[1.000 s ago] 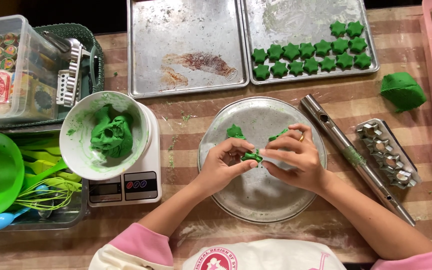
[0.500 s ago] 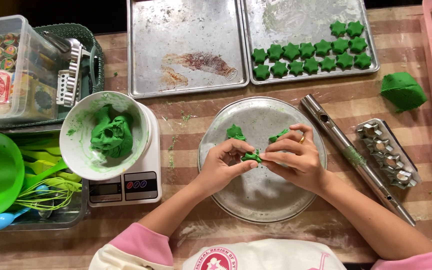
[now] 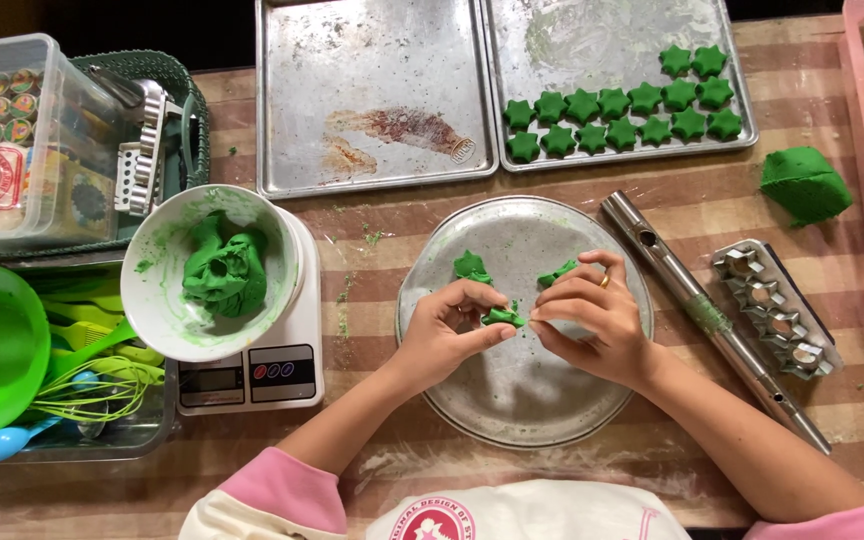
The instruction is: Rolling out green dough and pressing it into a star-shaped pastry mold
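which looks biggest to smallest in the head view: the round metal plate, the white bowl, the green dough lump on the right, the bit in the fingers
1. round metal plate
2. white bowl
3. green dough lump
4. dough bit pinched between left hand and right hand
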